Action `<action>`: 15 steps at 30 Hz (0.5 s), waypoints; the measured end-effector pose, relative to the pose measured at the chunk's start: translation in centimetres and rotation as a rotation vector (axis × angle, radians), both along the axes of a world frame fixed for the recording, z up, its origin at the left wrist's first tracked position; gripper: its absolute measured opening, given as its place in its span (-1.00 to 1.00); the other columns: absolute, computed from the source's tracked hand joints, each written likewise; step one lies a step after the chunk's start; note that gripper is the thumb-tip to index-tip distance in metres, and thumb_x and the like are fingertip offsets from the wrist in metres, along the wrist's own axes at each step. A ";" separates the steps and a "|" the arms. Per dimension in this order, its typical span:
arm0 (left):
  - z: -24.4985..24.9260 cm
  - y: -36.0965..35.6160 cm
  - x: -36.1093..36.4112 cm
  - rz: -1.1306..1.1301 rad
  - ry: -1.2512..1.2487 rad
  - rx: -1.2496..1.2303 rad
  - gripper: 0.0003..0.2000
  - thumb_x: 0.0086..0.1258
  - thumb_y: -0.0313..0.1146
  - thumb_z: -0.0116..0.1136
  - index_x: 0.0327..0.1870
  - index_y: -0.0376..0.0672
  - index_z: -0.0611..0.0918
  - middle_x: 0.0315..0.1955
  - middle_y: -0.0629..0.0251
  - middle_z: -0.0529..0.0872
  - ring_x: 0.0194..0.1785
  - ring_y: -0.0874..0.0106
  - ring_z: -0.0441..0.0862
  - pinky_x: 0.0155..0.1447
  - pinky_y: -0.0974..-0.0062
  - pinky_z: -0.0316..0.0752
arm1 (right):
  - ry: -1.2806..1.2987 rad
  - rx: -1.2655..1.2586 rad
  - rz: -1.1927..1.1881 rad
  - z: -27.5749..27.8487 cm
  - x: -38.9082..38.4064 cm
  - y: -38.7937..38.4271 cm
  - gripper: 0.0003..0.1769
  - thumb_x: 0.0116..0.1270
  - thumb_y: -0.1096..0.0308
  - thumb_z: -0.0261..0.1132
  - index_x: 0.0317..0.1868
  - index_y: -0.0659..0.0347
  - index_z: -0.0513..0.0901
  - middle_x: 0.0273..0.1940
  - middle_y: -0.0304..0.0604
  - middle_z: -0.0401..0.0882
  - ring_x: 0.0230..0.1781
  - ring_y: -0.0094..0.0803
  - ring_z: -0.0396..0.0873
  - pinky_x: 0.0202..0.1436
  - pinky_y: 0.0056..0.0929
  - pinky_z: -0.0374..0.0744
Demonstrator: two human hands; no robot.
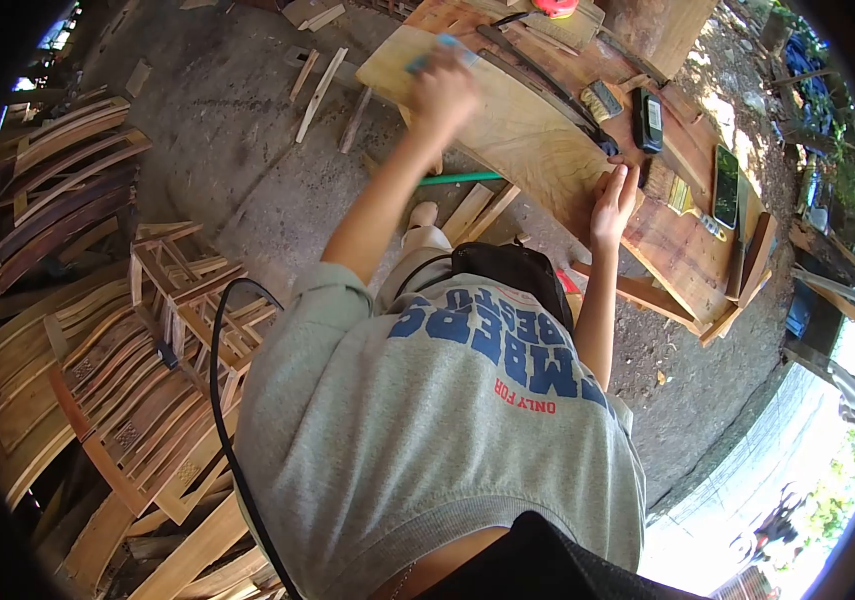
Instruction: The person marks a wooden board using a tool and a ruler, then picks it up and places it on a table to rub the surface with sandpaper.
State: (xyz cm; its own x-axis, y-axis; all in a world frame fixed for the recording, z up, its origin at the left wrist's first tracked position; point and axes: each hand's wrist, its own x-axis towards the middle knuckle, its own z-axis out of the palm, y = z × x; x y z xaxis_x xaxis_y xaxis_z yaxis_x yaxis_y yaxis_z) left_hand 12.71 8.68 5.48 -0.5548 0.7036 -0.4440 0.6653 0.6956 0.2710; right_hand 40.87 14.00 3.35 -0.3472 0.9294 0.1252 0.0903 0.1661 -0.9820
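Observation:
A long, curved wooden panel (523, 125) lies on the workbench. My left hand (445, 100) is over its far left end, closed on a blue sanding pad (455, 45). Motion blurs both, so the pad's exact kind is hard to make out. My right hand (615, 205) rests at the near right end of the panel, with fingers stretched out and nothing visible in them. Close to it are a wooden-handled brush (683, 195) and a black case-like object (648, 120). A smaller brush or block (602, 102) sits near the panel's far edge.
A phone (726, 187) lies on the right of the wooden workbench (673, 250). A red round item (555, 6) is at the back. Stacked slatted chair parts (138, 400) fill the left, beside a chair frame (188, 300). Wood strips (322, 95) lie on the floor.

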 end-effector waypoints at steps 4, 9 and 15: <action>-3.7 0.1 -1.5 0.194 0.512 0.479 -0.48 0.54 -0.18 -0.26 0.43 -0.28 0.32 0.44 -0.03 0.31 0.50 0.17 0.27 0.47 0.08 0.24 | -0.035 -0.011 -0.007 0.2 -0.3 -0.2 -0.69 0.64 0.19 -0.09 -0.03 0.22 0.48 -0.61 -0.40 0.28 -0.61 -0.67 0.20 -0.52 -0.56 0.21; -4.3 -0.9 12.9 -0.303 0.506 0.710 -0.47 0.48 -0.22 -0.12 0.38 -0.38 0.35 0.34 -0.13 0.43 0.34 -0.02 0.47 0.34 -0.02 0.41 | -0.038 -0.017 -0.010 0.4 -0.3 -0.3 -0.70 0.63 0.19 -0.08 -0.03 0.22 0.48 -0.61 -0.39 0.27 -0.61 -0.66 0.20 -0.51 -0.56 0.22; 1.5 0.4 -1.6 0.004 0.074 0.021 -0.57 0.53 -0.25 -0.25 0.26 -0.32 0.45 0.23 -0.14 0.51 0.14 0.11 0.63 0.17 0.10 0.56 | -0.058 0.022 -0.014 0.1 0.0 -0.3 -0.72 0.63 0.20 -0.07 -0.02 0.21 0.49 -0.61 -0.37 0.30 -0.62 -0.64 0.22 -0.51 -0.53 0.24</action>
State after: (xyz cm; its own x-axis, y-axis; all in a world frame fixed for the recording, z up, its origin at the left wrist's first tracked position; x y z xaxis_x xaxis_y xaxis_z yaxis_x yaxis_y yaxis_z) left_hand 11.12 9.04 6.96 -0.5882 0.7102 -0.3869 0.6814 0.6929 0.2359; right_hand 40.92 13.67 3.49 -0.3416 0.9314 0.1260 0.1494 0.1862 -0.9711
